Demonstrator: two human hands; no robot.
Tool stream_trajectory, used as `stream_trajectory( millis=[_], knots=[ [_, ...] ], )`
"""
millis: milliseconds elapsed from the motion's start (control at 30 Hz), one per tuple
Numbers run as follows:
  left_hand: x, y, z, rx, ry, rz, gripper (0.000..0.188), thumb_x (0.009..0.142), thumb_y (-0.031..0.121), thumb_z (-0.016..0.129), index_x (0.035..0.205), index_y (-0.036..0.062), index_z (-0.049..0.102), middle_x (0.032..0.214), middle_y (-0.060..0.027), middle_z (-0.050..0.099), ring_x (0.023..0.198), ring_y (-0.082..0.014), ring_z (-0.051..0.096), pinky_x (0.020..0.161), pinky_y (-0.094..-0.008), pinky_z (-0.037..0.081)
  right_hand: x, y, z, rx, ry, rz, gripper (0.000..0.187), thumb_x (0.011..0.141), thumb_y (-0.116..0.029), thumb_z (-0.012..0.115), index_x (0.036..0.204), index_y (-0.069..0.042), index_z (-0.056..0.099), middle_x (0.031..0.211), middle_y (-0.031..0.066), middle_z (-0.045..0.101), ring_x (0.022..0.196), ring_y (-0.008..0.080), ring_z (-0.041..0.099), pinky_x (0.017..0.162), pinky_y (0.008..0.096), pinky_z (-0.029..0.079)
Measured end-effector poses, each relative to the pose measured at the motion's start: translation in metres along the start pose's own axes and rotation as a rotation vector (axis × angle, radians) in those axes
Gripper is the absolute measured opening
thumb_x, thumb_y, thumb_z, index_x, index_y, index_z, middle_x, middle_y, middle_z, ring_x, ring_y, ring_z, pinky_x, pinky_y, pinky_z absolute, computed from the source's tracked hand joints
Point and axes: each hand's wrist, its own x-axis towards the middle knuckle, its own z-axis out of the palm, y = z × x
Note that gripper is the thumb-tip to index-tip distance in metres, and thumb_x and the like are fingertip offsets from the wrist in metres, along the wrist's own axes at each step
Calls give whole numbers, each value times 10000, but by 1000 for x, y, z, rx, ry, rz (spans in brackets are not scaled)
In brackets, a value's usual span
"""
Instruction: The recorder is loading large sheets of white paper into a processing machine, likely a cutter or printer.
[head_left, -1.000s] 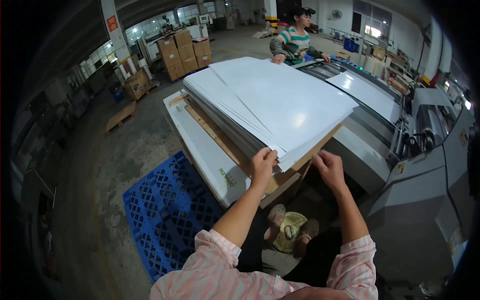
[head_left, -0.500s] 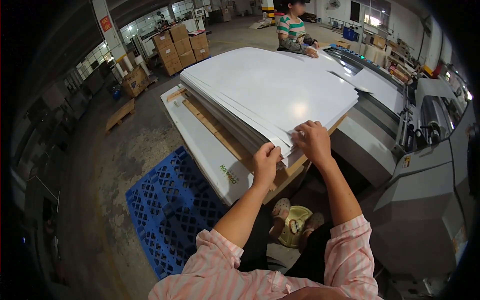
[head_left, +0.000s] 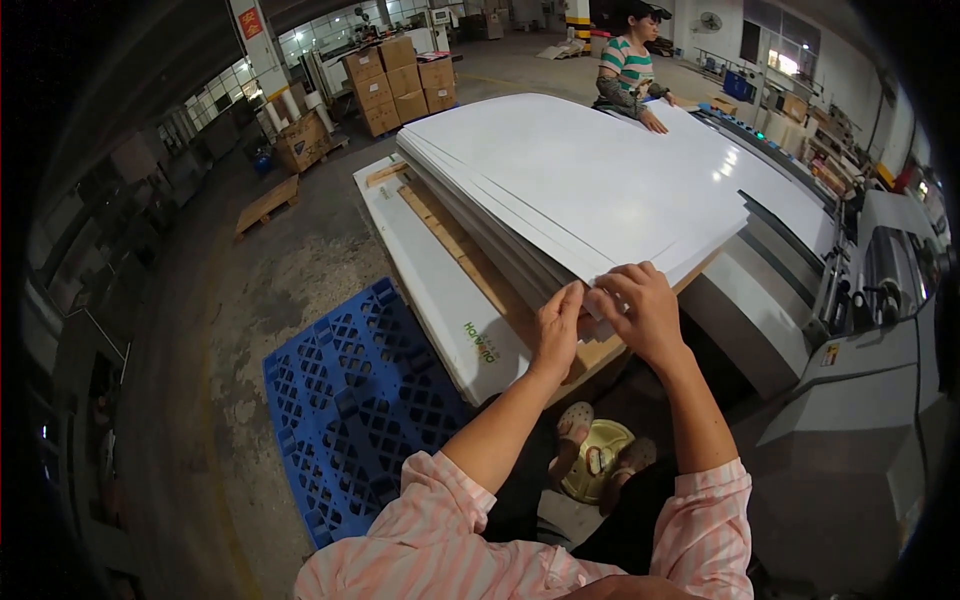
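Observation:
A large stack of glossy white sheets [head_left: 570,170] lies on a board in front of me, its edges slightly fanned along the left side. At its near corner, my left hand [head_left: 559,328] pinches the sheet edges between thumb and fingers. Right beside it, my right hand [head_left: 643,306] is bent over the same corner, fingers curled and closed on the sheets from above. The two hands nearly touch, and their fingers hide the corner itself. How many sheets they grip cannot be seen.
Across the stack a co-worker [head_left: 628,68] rests a hand on the sheets. To the right stands a large grey machine [head_left: 850,400] with rollers. A blue plastic pallet [head_left: 350,400] lies on the floor at left; a yellow round stool [head_left: 600,458] is by my feet. Cardboard boxes [head_left: 400,85] stand behind.
My hands have come closer together at the corner, the right now closed over it. The co-worker's hand has moved onto the sheets. The whole view has shifted, moving everything slightly right.

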Motion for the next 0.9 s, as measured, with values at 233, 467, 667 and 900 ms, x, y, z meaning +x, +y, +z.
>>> stream_trajectory(
  millis=[233,467,667,900],
  knots=[
    [1,-1,2,115,29,41,343,928,270,476,1140,9,543,913,-26,575,766,-96,543,692,-249,475,-1,9,10,-265,74,-139,193,640,-105,638,831,-114,618,770,11,598,738,206,538,644,313,422],
    [2,-4,0,177,5,63,269,903,152,492,1111,-3,566,920,-16,574,774,-75,521,706,-233,460,4,8,13,-141,101,6,99,698,-71,619,790,-97,642,745,36,609,716,218,560,623,332,445],
    [-2,1,3,229,16,-12,267,888,131,502,1110,-2,566,848,-5,542,761,-70,509,711,-238,456,26,27,3,400,371,377,133,756,-70,625,882,-34,646,761,99,610,660,244,580,595,303,465],
    [-1,11,5,-110,58,-26,690,889,73,453,1389,31,-21,959,-134,545,820,-178,576,707,-311,514,17,4,0,-71,223,-51,86,728,-71,625,809,-80,653,766,36,621,713,221,556,605,321,453]
  ],
)
